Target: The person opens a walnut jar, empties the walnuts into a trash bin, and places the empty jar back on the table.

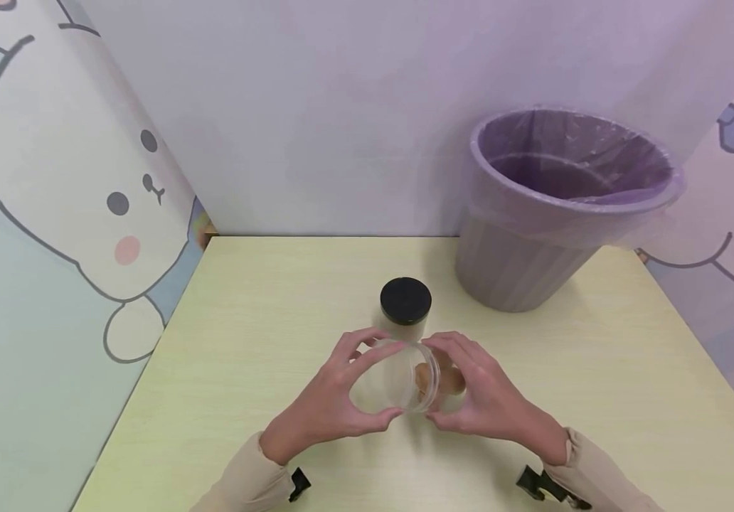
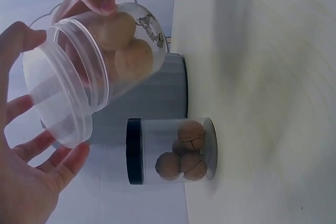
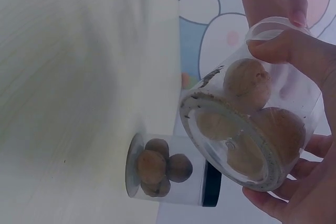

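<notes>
My left hand (image 1: 341, 391) grips a translucent plastic lid (image 2: 55, 95) by its edge, thumb on one side and fingers on the other. My right hand (image 1: 488, 387) is wrapped around a clear jar (image 3: 294, 85) lying tilted on its side above the table. Several brown walnuts (image 2: 134, 59) and some dark crumbs show inside it, toward the bottom. In the left wrist view the lid stands at the jar's mouth, slightly askew to the threaded rim. Just beyond both hands, a second clear jar with a black lid (image 1: 405, 300) stands upright with several walnuts (image 3: 152, 166) inside.
A grey trash bin (image 1: 514, 263) with a clear plastic liner stands at the back right of the pale wooden table (image 1: 264, 299). A plain wall (image 1: 309, 128) rises behind it, and cartoon-printed panels (image 1: 53, 178) border both sides.
</notes>
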`<state>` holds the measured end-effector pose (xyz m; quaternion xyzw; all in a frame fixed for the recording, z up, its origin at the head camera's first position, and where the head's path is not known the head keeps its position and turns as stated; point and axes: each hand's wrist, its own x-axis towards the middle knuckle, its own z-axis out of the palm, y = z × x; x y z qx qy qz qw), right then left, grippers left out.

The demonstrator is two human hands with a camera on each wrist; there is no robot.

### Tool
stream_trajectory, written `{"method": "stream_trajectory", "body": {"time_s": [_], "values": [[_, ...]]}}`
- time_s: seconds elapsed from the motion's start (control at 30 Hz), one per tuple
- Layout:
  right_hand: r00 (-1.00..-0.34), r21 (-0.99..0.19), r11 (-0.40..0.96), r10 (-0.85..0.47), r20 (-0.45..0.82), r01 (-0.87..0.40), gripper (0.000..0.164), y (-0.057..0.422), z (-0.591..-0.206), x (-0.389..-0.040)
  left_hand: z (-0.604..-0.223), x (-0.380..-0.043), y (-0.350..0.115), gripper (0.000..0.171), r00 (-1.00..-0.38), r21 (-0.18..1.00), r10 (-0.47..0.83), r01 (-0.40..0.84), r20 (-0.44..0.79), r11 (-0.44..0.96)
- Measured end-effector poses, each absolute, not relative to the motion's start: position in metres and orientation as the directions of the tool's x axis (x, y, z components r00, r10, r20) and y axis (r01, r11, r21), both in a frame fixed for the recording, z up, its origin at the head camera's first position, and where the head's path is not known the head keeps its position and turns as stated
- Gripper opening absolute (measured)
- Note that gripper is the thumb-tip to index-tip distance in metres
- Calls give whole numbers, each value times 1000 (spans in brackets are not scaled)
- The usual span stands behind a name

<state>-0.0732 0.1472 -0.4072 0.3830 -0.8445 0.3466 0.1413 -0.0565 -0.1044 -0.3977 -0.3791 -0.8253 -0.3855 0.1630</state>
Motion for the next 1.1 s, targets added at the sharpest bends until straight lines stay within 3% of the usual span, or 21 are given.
{"method": "stream_trajectory", "body": {"time_s": [1.1], "values": [[-692,-466,512,-534,485,-721,89,159,-396,-77,-429,-57,-133,71,-800,535,427,599,421,595]]}}
